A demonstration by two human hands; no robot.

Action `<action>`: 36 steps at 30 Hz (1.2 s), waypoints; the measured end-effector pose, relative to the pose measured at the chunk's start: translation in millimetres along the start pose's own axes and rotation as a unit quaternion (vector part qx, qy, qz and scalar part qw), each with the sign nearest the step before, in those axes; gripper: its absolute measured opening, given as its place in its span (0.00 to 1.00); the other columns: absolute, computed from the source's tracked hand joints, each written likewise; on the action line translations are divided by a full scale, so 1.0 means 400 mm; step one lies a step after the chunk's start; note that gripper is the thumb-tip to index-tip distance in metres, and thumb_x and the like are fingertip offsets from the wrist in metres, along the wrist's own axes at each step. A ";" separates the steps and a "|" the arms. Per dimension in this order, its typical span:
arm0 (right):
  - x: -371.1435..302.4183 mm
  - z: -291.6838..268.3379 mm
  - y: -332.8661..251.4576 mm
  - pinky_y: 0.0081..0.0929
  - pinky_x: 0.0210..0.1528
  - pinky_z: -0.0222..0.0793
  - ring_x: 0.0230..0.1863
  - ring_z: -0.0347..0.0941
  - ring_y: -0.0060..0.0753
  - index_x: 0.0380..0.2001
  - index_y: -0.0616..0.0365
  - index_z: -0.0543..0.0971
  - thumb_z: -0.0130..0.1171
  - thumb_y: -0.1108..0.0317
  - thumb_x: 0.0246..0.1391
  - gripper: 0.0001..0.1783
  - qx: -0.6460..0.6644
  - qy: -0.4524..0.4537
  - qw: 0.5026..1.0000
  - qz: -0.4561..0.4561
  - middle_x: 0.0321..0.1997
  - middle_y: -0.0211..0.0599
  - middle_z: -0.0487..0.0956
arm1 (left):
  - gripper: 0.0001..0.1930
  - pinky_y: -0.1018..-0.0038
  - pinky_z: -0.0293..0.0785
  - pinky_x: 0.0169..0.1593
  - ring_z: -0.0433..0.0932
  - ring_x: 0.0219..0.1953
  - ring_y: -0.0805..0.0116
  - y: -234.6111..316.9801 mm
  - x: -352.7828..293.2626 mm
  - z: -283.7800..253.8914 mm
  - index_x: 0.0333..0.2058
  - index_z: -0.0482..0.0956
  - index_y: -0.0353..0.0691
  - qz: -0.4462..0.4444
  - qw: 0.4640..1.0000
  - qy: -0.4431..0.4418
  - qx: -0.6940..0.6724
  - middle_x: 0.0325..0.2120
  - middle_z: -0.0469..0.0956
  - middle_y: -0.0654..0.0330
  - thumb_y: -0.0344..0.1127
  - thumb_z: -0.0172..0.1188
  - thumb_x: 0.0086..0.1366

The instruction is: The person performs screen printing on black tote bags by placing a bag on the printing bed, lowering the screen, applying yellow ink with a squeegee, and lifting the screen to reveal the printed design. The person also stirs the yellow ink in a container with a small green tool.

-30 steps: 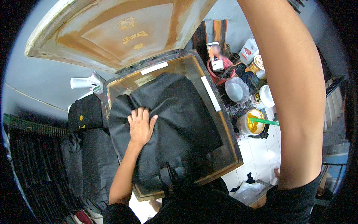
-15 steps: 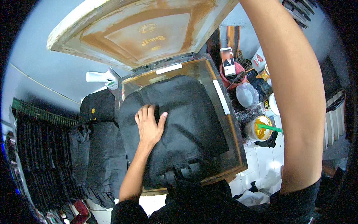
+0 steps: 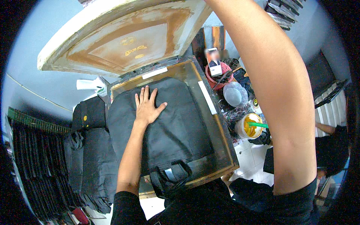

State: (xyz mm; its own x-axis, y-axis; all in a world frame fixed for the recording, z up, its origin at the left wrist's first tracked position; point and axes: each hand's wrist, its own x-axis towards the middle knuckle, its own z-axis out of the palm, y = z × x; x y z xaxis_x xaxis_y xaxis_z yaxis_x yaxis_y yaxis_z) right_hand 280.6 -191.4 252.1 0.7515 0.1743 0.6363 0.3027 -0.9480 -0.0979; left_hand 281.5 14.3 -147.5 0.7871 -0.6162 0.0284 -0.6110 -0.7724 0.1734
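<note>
Head view
Left hand (image 3: 147,106): fingers spread, palm flat on black bag (image 3: 161,127), gripping nothing.
Black bag: under the palm, on glass printing bed (image 3: 210,123).
Right hand: out of frame; grip cannot be told.
Raised screen frame (image 3: 120,37): above fingertips.

**A small screen-printing workshop**

A hand-printing workshop is shown. A hinged printing screen (image 3: 123,41), its wooden frame stained with ochre ink, is raised above a glass-topped printing desk (image 3: 221,146), on which a black fabric bag (image 3: 168,123) is spread flat. Further black bags (image 3: 88,157) are stacked at the left. At the right, an open tub of yellow ink (image 3: 250,129) with a green stirrer and other ink-smeared containers (image 3: 234,93) are crowded together.
</note>
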 end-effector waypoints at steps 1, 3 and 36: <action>-0.003 -0.002 -0.004 0.46 0.55 0.74 0.49 0.80 0.59 0.42 0.60 0.87 0.55 0.66 0.50 0.19 -0.003 -0.003 1.000 -0.006 0.46 0.59 0.83 | 0.46 0.47 0.33 0.77 0.40 0.78 0.49 0.015 0.011 -0.005 0.74 0.56 0.50 -0.012 1.000 -0.002 -0.001 0.76 0.45 0.45 0.71 0.51 0.66; -0.003 0.000 -0.013 0.46 0.55 0.74 0.50 0.80 0.59 0.43 0.60 0.86 0.55 0.66 0.49 0.20 -0.012 0.007 1.000 0.010 0.47 0.59 0.83 | 0.47 0.46 0.32 0.76 0.40 0.78 0.48 0.067 0.030 0.007 0.74 0.56 0.50 0.005 0.997 0.049 -0.056 0.76 0.44 0.45 0.72 0.52 0.64; 0.011 0.015 0.000 0.43 0.57 0.74 0.54 0.80 0.55 0.42 0.61 0.87 0.58 0.60 0.53 0.20 -0.032 0.003 0.999 0.001 0.50 0.56 0.83 | 0.76 0.41 0.27 0.75 0.29 0.78 0.40 0.284 0.224 0.034 0.74 0.46 0.32 -0.152 0.981 -0.062 -0.108 0.75 0.34 0.35 0.82 0.67 0.40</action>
State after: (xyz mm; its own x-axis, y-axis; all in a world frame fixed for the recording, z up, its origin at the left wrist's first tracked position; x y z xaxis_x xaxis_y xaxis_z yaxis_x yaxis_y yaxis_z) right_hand 287.4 -189.2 250.4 0.7482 0.1712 0.6410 0.2630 -0.9635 -0.0496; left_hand 281.5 -130.9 -138.7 0.9054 -0.3872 -0.1743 -0.3072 -0.8807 0.3605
